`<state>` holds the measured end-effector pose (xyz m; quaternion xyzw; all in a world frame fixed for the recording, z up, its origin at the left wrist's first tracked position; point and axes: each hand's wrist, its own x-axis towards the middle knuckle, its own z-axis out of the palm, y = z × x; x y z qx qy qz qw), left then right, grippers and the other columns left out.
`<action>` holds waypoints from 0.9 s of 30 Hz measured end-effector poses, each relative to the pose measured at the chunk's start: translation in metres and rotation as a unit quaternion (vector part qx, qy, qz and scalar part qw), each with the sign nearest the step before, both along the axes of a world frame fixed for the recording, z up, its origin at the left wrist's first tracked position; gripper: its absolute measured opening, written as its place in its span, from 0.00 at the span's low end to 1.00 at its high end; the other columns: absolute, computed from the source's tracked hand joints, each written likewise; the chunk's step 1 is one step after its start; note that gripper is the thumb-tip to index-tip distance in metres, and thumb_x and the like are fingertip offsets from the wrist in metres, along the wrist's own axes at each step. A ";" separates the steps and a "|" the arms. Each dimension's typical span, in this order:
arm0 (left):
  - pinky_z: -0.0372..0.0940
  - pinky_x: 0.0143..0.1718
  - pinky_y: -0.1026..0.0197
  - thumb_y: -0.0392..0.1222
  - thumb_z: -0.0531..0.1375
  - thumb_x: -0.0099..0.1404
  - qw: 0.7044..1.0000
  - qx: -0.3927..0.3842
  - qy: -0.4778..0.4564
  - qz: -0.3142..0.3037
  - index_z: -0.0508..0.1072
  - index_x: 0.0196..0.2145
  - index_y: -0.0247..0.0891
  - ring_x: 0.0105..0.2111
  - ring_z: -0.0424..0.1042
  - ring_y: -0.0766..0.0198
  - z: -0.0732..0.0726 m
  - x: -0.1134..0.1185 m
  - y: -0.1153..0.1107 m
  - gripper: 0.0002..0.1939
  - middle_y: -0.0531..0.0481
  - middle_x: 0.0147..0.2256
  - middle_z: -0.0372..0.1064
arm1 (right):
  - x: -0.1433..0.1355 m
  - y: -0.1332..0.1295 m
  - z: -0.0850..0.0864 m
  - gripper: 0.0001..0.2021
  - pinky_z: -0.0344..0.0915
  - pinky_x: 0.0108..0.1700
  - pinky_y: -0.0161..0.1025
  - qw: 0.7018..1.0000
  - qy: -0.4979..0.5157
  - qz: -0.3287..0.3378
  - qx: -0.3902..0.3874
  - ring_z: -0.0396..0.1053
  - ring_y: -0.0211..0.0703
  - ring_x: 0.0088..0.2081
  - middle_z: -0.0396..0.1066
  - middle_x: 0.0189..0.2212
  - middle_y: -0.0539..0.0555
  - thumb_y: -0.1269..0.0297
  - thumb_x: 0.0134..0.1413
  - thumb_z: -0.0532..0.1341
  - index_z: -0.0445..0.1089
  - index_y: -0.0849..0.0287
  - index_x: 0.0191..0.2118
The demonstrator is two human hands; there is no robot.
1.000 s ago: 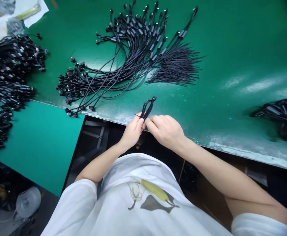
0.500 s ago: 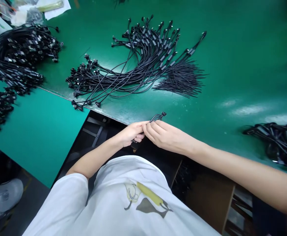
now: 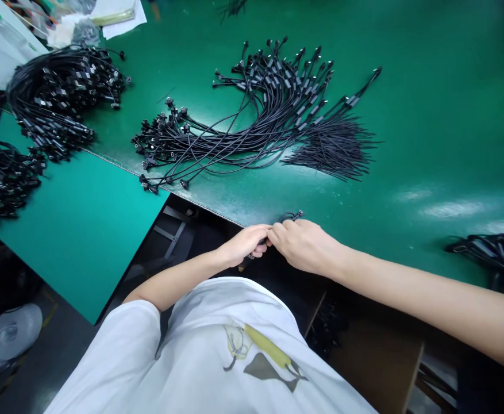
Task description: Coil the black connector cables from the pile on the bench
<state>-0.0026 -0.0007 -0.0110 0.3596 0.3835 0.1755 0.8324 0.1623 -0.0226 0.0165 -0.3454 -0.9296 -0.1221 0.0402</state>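
Close to the table's near edge, my left hand [image 3: 248, 242] is closed around a small folded black cable [image 3: 290, 217]. My right hand [image 3: 304, 246] meets it, fingers pinched on the same cable. A loop and a connector end stick out beyond my right knuckles; the middle of the cable is hidden by my fingers. Beyond my hands lies a fan of loose black cables [image 3: 234, 144] with connectors at both ends. A sheaf of thin black ties [image 3: 338, 144] rests at its right side, partly over the cables.
The green table [image 3: 424, 126] spreads ahead. Piles of black cables [image 3: 66, 98] lie at the left, and a bundle of coiled cables [image 3: 497, 259] sits at the right. Bags and paper [image 3: 122, 17] are at the back left. A clear plastic reel [image 3: 16, 332] stands low at the left.
The whole view has shifted, so the table and piles appear further right. My right hand has turned knuckles-up over the cable, and less of the loop shows.
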 end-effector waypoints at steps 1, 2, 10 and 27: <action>0.43 0.18 0.70 0.41 0.50 0.68 0.999 0.023 0.000 0.031 0.64 0.27 0.36 0.17 0.49 0.76 -0.002 0.001 0.000 0.12 0.57 0.22 0.55 | -0.003 0.002 -0.002 0.11 0.44 0.28 0.40 0.998 0.031 -0.045 -0.037 0.55 0.40 0.23 0.63 0.21 0.54 0.74 0.56 0.53 0.68 0.62 0.26; 0.45 0.19 0.70 0.44 0.49 0.69 0.996 0.049 0.002 0.069 0.64 0.27 0.36 0.18 0.50 0.75 -0.005 0.002 0.001 0.15 0.56 0.22 0.55 | -0.006 0.004 -0.003 0.11 0.44 0.27 0.40 0.990 0.067 -0.097 -0.076 0.56 0.39 0.23 0.64 0.22 0.54 0.73 0.58 0.53 0.68 0.62 0.27; 0.59 0.53 0.58 0.41 0.62 0.61 0.951 0.272 -0.041 0.137 0.78 0.37 0.38 0.48 0.65 0.60 -0.009 -0.009 0.016 0.07 0.47 0.43 0.65 | -0.013 0.005 -0.009 0.16 0.51 0.31 0.35 0.708 0.516 -0.305 -0.374 0.56 0.35 0.25 0.57 0.20 0.47 0.56 0.60 0.53 0.61 0.59 0.24; 0.63 0.47 0.59 0.43 0.56 0.66 0.922 0.375 -0.020 -0.095 0.82 0.33 0.42 0.39 0.67 0.62 0.033 -0.033 0.016 0.14 0.46 0.37 0.65 | -0.011 -0.009 0.002 0.16 0.53 0.30 0.33 0.778 0.452 -0.246 -0.361 0.59 0.35 0.26 0.60 0.21 0.48 0.61 0.62 0.52 0.60 0.59 0.23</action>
